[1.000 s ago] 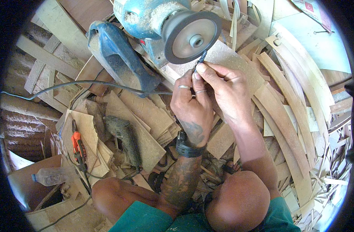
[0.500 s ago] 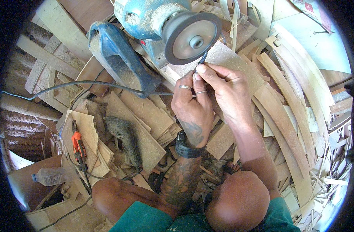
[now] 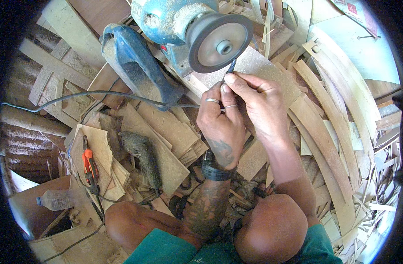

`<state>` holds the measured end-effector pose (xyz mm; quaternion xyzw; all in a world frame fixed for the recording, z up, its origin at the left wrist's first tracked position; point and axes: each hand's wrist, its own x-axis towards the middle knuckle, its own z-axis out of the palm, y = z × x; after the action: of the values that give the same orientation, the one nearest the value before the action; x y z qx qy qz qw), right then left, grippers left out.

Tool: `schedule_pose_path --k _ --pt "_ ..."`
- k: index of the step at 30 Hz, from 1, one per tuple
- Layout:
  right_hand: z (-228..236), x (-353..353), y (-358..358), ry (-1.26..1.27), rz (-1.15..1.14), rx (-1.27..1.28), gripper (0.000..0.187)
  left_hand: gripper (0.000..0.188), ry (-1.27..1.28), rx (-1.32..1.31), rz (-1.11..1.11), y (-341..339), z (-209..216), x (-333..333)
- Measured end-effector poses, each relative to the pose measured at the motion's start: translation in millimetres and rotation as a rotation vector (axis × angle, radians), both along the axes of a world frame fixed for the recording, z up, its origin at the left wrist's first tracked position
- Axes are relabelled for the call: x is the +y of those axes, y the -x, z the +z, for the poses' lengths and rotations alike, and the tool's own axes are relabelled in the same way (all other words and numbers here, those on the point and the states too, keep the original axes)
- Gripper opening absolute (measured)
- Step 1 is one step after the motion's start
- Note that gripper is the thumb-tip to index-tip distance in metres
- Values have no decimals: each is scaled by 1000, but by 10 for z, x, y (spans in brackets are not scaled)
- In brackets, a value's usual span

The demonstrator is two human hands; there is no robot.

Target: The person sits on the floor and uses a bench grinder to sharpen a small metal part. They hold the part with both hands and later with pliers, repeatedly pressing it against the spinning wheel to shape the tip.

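Workshop room: dusty and crowded, strewn with wood offcuts [image 3: 382, 193].
Knees [image 3: 274, 231]: bent up nearest the view, the left forearm [image 3: 206, 204] between them.
Plastic bottle [image 3: 58, 200]: lay on its side, well to the left.
Orange-handled tool [image 3: 90, 165]: lay lengthwise over a pale wood sheet [image 3: 98, 136].
Black power tool [image 3: 142, 158]: lay by the left edge of a larger thin board [image 3: 170, 165].
Left hand [image 3: 222, 125]: its ringed fingers were drawn together at the lower end of a dark drill bit [image 3: 231, 67]; the exact hold was partly hidden.
Right hand [image 3: 269, 105]: thumb and forefinger pinched the same bit just above the left fingertips.
Bit: stood tilted out of the pinch, above the near edge of a dusty board [image 3: 263, 64], its tip at the wheel's lower rim; whether it touched could not be told.
Steady grip: two hands close together looked the right choice for so short a piece; firm wrists and one constant angle seemed called for.
Pressure: light, brief touches looked wiser than leaning in, since heat could soon have reached the bare fingers.
Clearance: fingertips sat near the rim, so a slip seemed the chief risk.
Grinding wheel [image 3: 199, 50]: a grey disc, facing the person.
Blue grinder [image 3: 159, 22]: stood behind the wheel, dust caked on its housing.
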<state>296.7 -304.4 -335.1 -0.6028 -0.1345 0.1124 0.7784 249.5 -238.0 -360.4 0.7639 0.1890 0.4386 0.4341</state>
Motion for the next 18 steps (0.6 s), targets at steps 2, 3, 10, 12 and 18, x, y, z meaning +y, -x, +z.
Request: schedule_pose_path --k 2,3,10,12,18 --pt "13 -6 4 26 -11 -8 23 26 -3 -5 6 -3 -10 -1" --pt "16 -7 5 20 -11 -22 23 26 2 -18 6 -10 -14 -2" --pt "-8 3 -16 20 1 4 23 19 38 4 -2 8 6 -31" --pt "-15 -5 -18 15 9 2 24 19 44 1 -1 7 17 -34" --pt "-23 0 -20 14 3 -13 23 19 42 12 5 6 26 -34"
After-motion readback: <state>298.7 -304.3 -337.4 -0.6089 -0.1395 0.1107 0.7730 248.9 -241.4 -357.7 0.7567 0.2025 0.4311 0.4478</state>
